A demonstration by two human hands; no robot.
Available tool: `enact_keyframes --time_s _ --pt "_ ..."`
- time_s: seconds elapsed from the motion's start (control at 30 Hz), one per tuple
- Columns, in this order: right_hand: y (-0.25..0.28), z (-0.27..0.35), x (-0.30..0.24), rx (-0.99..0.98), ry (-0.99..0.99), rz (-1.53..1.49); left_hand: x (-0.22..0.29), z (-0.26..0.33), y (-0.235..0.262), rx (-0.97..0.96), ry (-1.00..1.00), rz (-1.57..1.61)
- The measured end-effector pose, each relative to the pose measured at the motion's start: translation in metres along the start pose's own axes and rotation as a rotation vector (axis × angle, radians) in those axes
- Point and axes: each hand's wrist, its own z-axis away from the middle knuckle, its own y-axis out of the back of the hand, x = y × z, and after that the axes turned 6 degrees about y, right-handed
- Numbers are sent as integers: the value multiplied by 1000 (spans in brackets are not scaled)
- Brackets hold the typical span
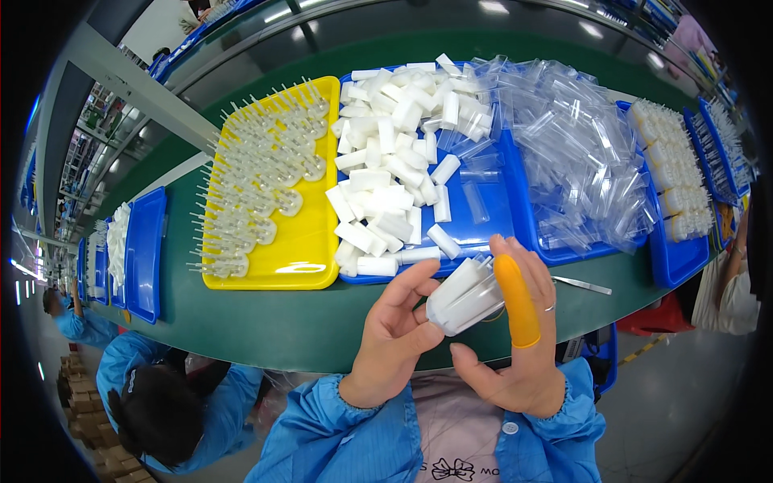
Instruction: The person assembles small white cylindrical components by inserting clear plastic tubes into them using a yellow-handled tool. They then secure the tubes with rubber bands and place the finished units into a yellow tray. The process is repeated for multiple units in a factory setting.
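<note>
We hold a bundle of white plastic tubes between both hands, long axis running lower left to upper right; perhaps four, their edges blur. Our left hand pinches its lower end; our right hand, orange finger cot on, cups the side. Beyond lie one yellow tray and one blue tray.

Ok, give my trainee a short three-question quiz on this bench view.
1. True or false: the yellow tray holds the white blocks.
2. Which hand wears the orange finger cot: A left, B right?
3. Fill in: both hands hold a bundle of white ___.

Key: 1 false, the blocks lie in the blue tray; 2 B, the right hand, not the left hand; 3 blocks.
</note>
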Motion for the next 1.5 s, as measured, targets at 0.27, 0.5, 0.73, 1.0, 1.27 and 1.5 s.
enact_keyframes --time_s 0.27,0.5,0.73,1.0,1.27,1.5 --pt "-7 -7 9 47 30 219 -1 -2 -8 -72 205 89" --pt "-10 -4 15 32 65 143 -4 -4 -8 -96 173 88" --pt "5 -27 25 -145 2 -178 -7 -3 5 26 5 -35" --pt "-28 -68 97 -184 44 414 -4 -2 11 111 -215 -237" --pt "-42 -68 110 -210 77 515 20 -12 10 206 -784 -1537" --pt "-36 -69 85 -172 -26 280 40 -60 -18 220 -764 -1953"
